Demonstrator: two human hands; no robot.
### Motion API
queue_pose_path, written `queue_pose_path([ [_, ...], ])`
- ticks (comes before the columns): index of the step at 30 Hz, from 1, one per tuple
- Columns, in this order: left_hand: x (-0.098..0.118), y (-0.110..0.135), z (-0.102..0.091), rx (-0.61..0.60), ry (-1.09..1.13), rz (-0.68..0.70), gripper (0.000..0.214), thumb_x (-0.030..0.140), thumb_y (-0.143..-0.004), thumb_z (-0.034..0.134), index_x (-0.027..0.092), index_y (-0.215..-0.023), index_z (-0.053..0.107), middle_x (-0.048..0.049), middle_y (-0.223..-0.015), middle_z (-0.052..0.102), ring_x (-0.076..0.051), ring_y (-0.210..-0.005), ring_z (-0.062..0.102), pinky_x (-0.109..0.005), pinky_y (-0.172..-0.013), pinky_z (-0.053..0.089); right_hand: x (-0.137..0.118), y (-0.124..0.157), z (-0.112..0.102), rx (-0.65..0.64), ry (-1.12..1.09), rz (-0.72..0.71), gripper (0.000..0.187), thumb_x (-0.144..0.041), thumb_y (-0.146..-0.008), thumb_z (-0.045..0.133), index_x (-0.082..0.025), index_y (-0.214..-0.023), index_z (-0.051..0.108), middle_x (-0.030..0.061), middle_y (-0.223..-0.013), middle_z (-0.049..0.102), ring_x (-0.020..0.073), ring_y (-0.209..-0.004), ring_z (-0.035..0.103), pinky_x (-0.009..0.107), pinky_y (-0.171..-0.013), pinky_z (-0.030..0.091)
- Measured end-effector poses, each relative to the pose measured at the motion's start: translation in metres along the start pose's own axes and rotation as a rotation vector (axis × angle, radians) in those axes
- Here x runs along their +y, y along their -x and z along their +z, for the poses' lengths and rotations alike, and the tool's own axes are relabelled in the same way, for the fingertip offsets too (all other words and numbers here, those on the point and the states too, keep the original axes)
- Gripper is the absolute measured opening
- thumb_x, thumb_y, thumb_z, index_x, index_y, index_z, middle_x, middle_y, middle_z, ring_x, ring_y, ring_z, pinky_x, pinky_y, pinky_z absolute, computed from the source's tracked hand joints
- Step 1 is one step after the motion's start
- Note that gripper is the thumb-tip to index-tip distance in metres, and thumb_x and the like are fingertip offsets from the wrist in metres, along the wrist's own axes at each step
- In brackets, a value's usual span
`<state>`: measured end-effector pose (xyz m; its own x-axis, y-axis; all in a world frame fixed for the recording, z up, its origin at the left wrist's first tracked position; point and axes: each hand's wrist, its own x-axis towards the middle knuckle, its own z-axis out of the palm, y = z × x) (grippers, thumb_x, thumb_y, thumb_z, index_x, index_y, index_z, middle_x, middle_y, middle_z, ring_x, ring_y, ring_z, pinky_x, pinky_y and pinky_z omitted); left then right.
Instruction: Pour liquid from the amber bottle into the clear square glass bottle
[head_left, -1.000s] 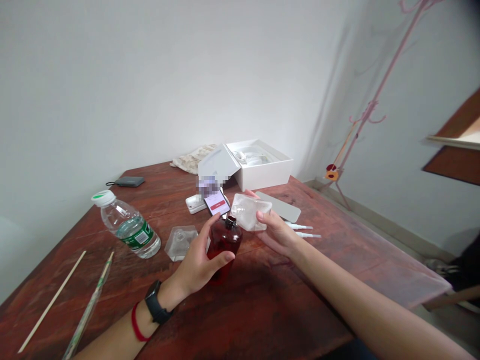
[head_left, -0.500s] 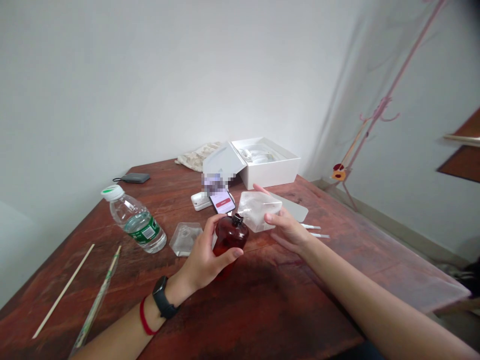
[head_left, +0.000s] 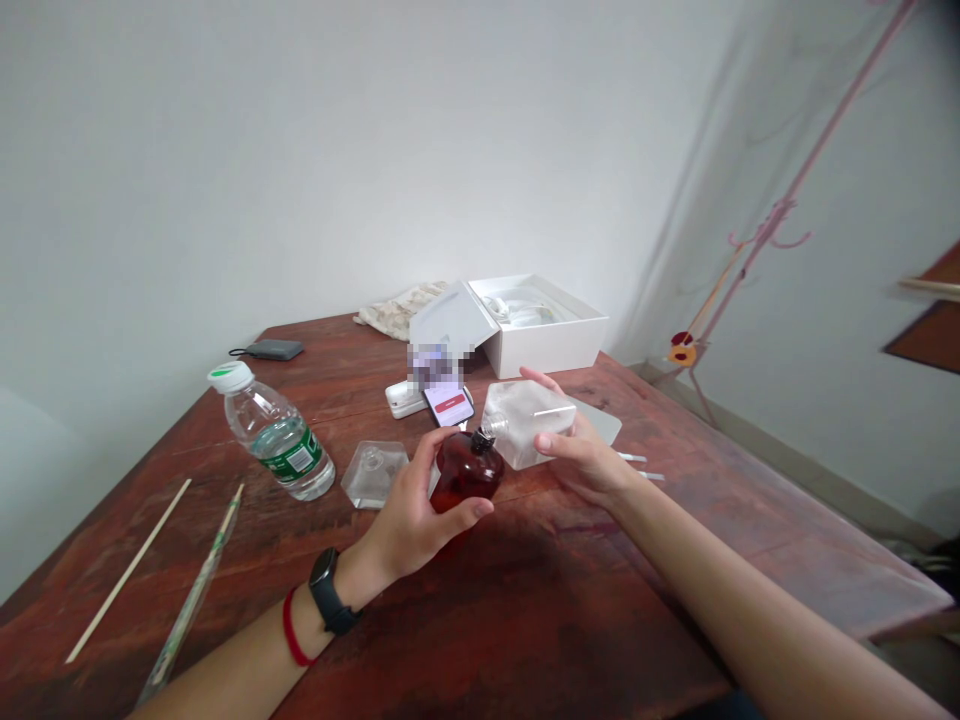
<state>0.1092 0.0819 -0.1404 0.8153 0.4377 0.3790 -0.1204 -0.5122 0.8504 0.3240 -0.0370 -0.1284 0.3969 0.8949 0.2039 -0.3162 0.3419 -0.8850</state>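
My left hand [head_left: 420, 500] is wrapped round a dark red-brown glass bottle [head_left: 471, 470] with a narrow black neck, just above the table. In my right hand [head_left: 581, 450] is a clear, angular bottle [head_left: 529, 422], tipped on its side so that its neck points left. The two necks meet or nearly meet; whether any liquid passes between them I cannot tell. Left of my left hand, another clear faceted bottle [head_left: 373, 474] rests on the wood.
A water bottle [head_left: 289, 455] with a green label stands at the left, near a chopstick [head_left: 131, 570] and a wrapped pair of chopsticks [head_left: 199, 590]. Behind my hands are a phone [head_left: 450, 402], a white case [head_left: 405, 398] and an open white box [head_left: 544, 340]. White sticks [head_left: 649, 476] lie right.
The clear bottle in my right hand has turned, bringing its neck into view against the brown bottle's mouth. My left hand keeps its hold. The view has shifted slightly.
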Motion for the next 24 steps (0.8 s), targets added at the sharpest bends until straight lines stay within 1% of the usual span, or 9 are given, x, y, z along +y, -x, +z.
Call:
queue_pose_path([
  [3, -0.0008, 0.0002, 0.0001, 0.001, 0.000, -0.008, 0.072, 0.058, -0.090, 0.079, 0.023, -0.143, 0.045, -0.0113, -0.130, 0.070, -0.032, -0.116, 0.068, -0.045, -0.104, 0.050, 0.0009, -0.0002, 0.0005, 0.027, 0.005, -0.028, 0.075, -0.030, -0.056, 0.101, -0.032, -0.122, 0.065, 0.0021, -0.117, 0.074, 0.0277, -0.106, 0.068, 0.039, -0.092, 0.054],
  [6, -0.0012, 0.0002, 0.0001, -0.006, 0.012, -0.014, 0.073, 0.057, -0.090, 0.079, 0.023, -0.144, 0.045, -0.0115, -0.130, 0.070, -0.032, -0.116, 0.068, -0.044, -0.104, 0.051, 0.0010, -0.0004, 0.0012, 0.025, 0.018, -0.038, 0.067, -0.032, -0.056, 0.101, -0.030, -0.113, 0.065, 0.0023, -0.111, 0.073, 0.0275, -0.101, 0.068, 0.038, -0.087, 0.054],
  [12, -0.0025, 0.0003, 0.0006, -0.005, 0.014, -0.002, 0.074, 0.059, -0.090, 0.079, 0.022, -0.144, 0.044, -0.0125, -0.131, 0.069, -0.032, -0.116, 0.069, -0.045, -0.105, 0.051, 0.0002, 0.0000, 0.0026, 0.060, 0.030, -0.035, 0.068, -0.034, -0.054, 0.102, -0.029, -0.113, 0.068, 0.0013, -0.109, 0.073, 0.0240, -0.097, 0.067, 0.034, -0.084, 0.054],
  [20, -0.0005, 0.0002, -0.0006, -0.005, -0.007, -0.004, 0.074, 0.060, -0.090, 0.078, 0.023, -0.144, 0.045, -0.0115, -0.130, 0.069, -0.031, -0.115, 0.069, -0.043, -0.105, 0.052, -0.0006, 0.0002, 0.0022, 0.067, 0.057, -0.045, 0.070, -0.033, -0.056, 0.101, -0.029, -0.116, 0.067, 0.0030, -0.111, 0.074, 0.0267, -0.100, 0.067, 0.037, -0.087, 0.053],
  [24, -0.0004, 0.0005, -0.0009, -0.013, -0.004, -0.007, 0.074, 0.060, -0.090, 0.078, 0.023, -0.144, 0.044, -0.0112, -0.129, 0.070, -0.031, -0.114, 0.069, -0.043, -0.104, 0.052, -0.0001, -0.0001, 0.0018, 0.058, 0.047, -0.053, 0.069, -0.033, -0.056, 0.101, -0.030, -0.116, 0.068, 0.0023, -0.110, 0.073, 0.0262, -0.098, 0.067, 0.037, -0.086, 0.053],
])
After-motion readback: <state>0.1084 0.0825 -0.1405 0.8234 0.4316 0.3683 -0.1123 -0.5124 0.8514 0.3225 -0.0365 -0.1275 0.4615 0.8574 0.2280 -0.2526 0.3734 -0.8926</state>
